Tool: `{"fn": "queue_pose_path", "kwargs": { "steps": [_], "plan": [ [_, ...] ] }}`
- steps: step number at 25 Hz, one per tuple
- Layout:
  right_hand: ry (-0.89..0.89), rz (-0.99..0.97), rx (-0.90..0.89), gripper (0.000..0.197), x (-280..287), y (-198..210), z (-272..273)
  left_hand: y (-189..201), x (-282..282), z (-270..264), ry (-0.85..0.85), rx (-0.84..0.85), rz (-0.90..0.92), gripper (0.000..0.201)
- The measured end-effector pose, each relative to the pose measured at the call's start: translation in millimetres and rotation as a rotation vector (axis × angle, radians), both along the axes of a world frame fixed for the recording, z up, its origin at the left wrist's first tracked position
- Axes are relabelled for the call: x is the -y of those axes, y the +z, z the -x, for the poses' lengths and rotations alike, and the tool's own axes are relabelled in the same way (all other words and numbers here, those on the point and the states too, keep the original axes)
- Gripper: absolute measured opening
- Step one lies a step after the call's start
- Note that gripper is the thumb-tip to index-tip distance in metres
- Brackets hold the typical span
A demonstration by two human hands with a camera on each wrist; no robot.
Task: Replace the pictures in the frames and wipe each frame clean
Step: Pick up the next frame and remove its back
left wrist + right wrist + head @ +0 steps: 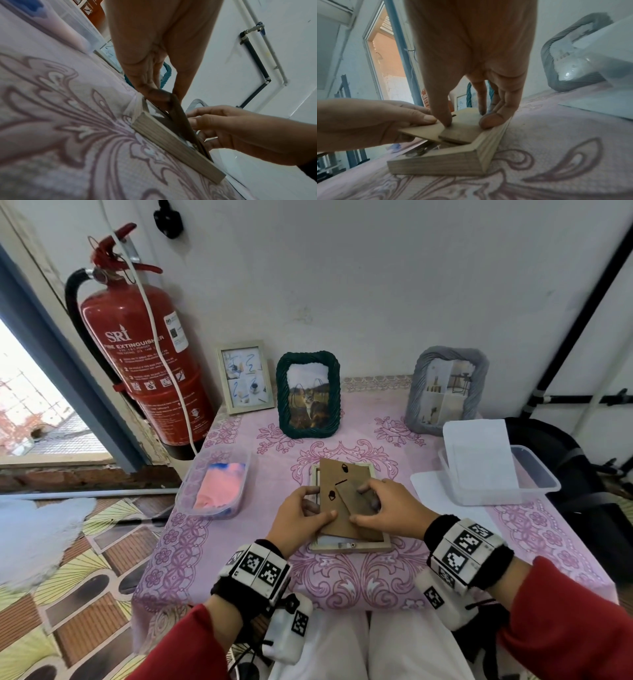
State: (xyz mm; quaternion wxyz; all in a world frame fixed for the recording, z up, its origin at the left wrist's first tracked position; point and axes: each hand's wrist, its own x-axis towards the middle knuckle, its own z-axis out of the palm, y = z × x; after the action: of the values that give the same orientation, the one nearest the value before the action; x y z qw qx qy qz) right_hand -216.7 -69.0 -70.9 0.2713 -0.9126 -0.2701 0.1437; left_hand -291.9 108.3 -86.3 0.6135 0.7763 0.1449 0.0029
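A pale wooden picture frame (349,546) lies face down in the middle of the pink tablecloth (342,577). Its brown backing board (337,474) is askew and lifted at the left edge. My left hand (318,505) pinches that left edge between thumb and fingers, as the left wrist view shows from below at the left hand (169,94). My right hand (363,507) holds the board's darker stand flap (356,501) across its width, thumb at one edge and fingertips at the other. In the right wrist view the right hand (465,120) bears down on the flap inside the frame (453,162).
Three framed pictures stand at the back: a white frame (245,376), a green woven frame (308,395) and a grey frame (445,390). A clear tub with a pink and blue cloth (215,484) sits left, a tub of white sheets (496,474) right. A fire extinguisher (144,357) stands by the table's left.
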Motion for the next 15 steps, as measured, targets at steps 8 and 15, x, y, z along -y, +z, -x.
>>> {"fn": "queue_pose_path", "kwargs": {
  "steps": [8,15],
  "plan": [
    [-0.148,-0.200,-0.081,0.043,22.8,-7.3,-10.3,-0.2,-9.7,4.9,0.042,0.053,0.224,0.047],
    [-0.019,-0.119,-0.169,0.061,34.6,-10.5,-13.4,-8.1,-44.1,17.3,0.146,0.104,0.302,0.042]
  ]
}}
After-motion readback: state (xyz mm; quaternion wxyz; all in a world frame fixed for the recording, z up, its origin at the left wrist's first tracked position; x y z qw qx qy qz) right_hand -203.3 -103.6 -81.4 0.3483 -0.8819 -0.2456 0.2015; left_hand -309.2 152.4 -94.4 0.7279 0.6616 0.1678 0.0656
